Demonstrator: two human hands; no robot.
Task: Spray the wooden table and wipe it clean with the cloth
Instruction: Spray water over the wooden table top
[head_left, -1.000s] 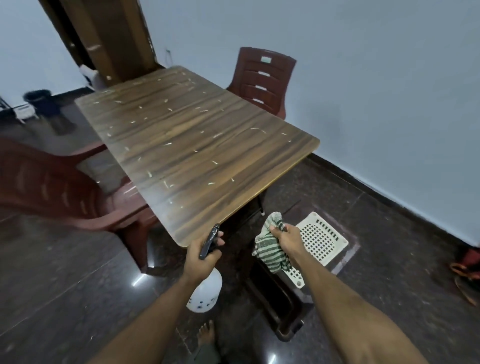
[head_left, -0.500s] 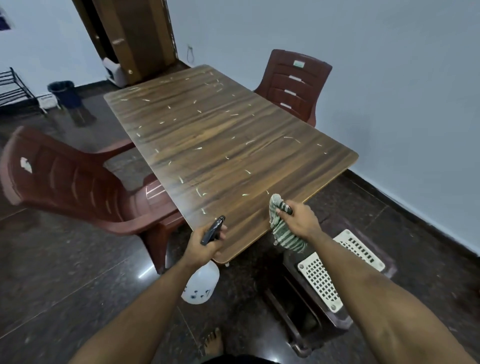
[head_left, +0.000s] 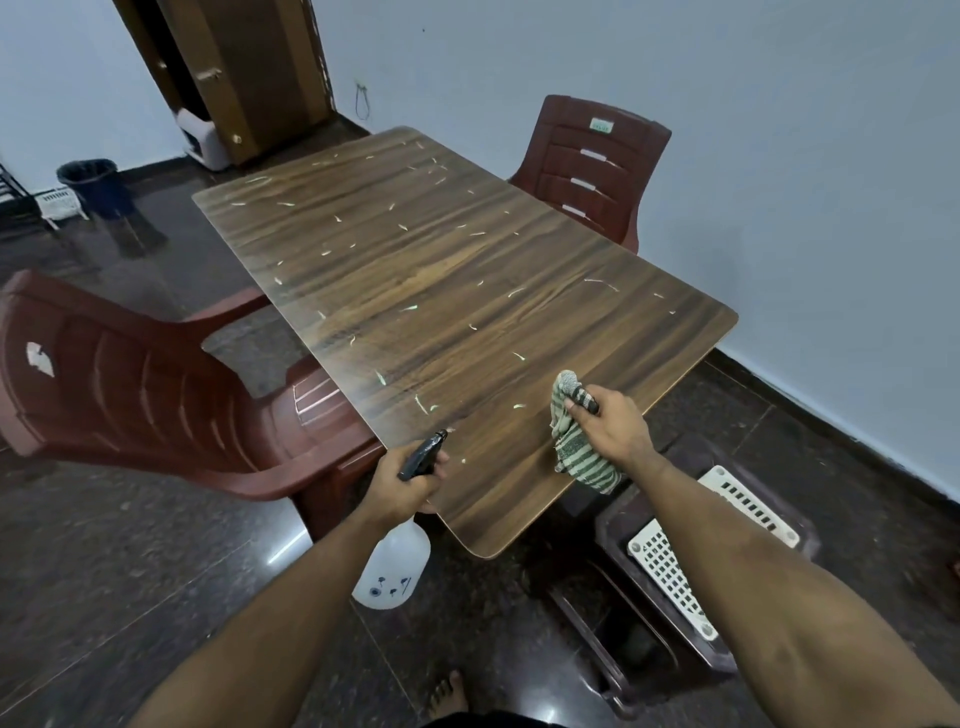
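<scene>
Standing at the near corner of the wooden table (head_left: 441, 291), top strewn with small pale scraps (head_left: 415, 307) from near edge to far end. Open dark floor (head_left: 130, 561) on the left and in front; right long edge close to the wall (head_left: 779, 182), with only a narrow strip of floor between. One maroon plastic chair (head_left: 130, 395) drawn up to the left edge, seat partly under the top; a second maroon chair (head_left: 592, 166) at the far right edge, against the wall. Left hand (head_left: 402, 480) wrapped tight around the dark trigger head of a white spray bottle (head_left: 392, 569), nozzle just over the near edge, bottle body hanging below the tabletop. Right hand (head_left: 605, 434) bunched around a green-striped cloth (head_left: 579, 452), fingers curled closed, cloth end sticking up past the knuckles and the rest drooping onto the wood near the right edge. Below the right forearm, a dark stool or crate with a white perforated panel (head_left: 670, 577), partly hidden by the arm and hard to identify. Bare toes (head_left: 447, 696) cut off at the bottom. Markings on the bottle too small to read.
</scene>
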